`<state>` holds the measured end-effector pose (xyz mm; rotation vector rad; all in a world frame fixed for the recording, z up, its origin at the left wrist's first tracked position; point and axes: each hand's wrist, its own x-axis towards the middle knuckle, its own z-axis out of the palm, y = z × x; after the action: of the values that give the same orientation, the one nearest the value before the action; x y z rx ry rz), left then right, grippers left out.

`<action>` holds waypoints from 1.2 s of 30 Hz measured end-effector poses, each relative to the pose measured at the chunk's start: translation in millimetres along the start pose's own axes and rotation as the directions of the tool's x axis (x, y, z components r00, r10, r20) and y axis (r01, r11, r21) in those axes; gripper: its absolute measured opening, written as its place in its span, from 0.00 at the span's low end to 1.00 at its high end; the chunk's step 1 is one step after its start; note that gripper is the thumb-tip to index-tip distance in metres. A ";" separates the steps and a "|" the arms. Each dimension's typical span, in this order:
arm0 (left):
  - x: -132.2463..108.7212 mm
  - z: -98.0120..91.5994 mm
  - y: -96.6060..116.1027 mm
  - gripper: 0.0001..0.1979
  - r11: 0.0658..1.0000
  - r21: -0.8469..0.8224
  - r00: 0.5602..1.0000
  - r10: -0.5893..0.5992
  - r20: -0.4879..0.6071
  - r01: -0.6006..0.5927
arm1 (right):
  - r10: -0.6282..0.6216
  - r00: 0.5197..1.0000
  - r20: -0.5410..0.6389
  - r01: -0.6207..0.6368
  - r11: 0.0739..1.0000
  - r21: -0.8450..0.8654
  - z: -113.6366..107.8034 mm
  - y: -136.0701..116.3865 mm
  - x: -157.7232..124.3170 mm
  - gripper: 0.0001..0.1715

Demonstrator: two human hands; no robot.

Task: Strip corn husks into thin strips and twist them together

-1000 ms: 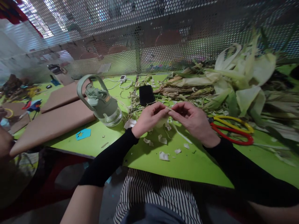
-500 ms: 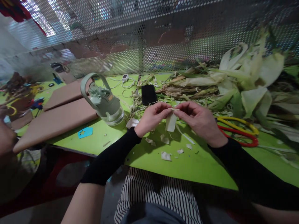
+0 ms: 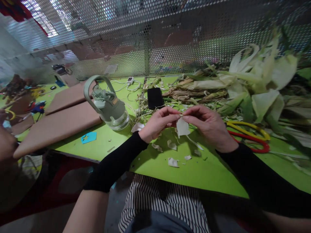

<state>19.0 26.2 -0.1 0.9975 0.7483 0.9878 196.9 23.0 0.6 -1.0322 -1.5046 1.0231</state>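
Note:
Between my two hands hangs a small pale piece of corn husk (image 3: 183,127), its top edge rolled or folded at the fingertips. My left hand (image 3: 159,124) pinches that top edge from the left. My right hand (image 3: 207,126) pinches it from the right, its fingertips almost touching the left ones. A thin pale strip (image 3: 195,143) trails below toward the table. Cut husk scraps (image 3: 173,162) lie on the green table (image 3: 155,168) beneath my hands. Beside my right wrist rest the yellow and red handles of scissors (image 3: 261,147), partly hidden by the hand.
A black phone (image 3: 155,98) lies behind my hands. Corn husks (image 3: 262,84) are heaped at the right. On the left stand a green-lidded bottle (image 3: 107,105), brown padded slabs (image 3: 65,124) and a blue tag (image 3: 88,138). Another person's hand (image 3: 7,139) shows at the left edge.
The husk piece has turned to show more of its face and shifted slightly right. Both hands keep their pinch, with the fingertips a little lower. The other person's hand has moved slightly.

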 end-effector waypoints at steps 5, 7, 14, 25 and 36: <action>-2.3 2.7 5.0 0.04 0.995 -0.069 0.997 -0.071 -0.014 0.070 | 0.057 0.998 0.017 -0.059 0.993 0.106 -0.4 4.1 -0.5 0.07; -1.9 1.9 5.6 0.05 0.992 -0.083 0.995 -0.094 -0.016 0.092 | 0.048 0.998 0.028 -0.049 0.996 0.069 -1.8 3.3 -1.3 0.07; -0.4 -3.2 4.1 0.08 0.999 0.005 0.999 -0.035 0.002 0.035 | 0.042 0.999 0.023 -0.040 0.996 -0.075 -5.4 -5.7 -2.2 0.13; 4.8 -8.3 -1.3 0.08 0.901 0.320 0.955 0.287 0.073 -0.294 | 0.004 0.999 0.042 0.001 0.994 -0.112 -4.5 -0.9 0.8 0.11; 0.2 -9.2 6.8 0.23 0.970 0.243 0.994 -0.004 0.110 -0.023 | -0.085 0.993 0.087 0.098 0.984 -0.149 -5.0 -3.2 -1.5 0.06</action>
<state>8.8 30.8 2.7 1.2607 0.7861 0.8543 201.6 21.2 4.0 -1.0285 -1.7023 0.9045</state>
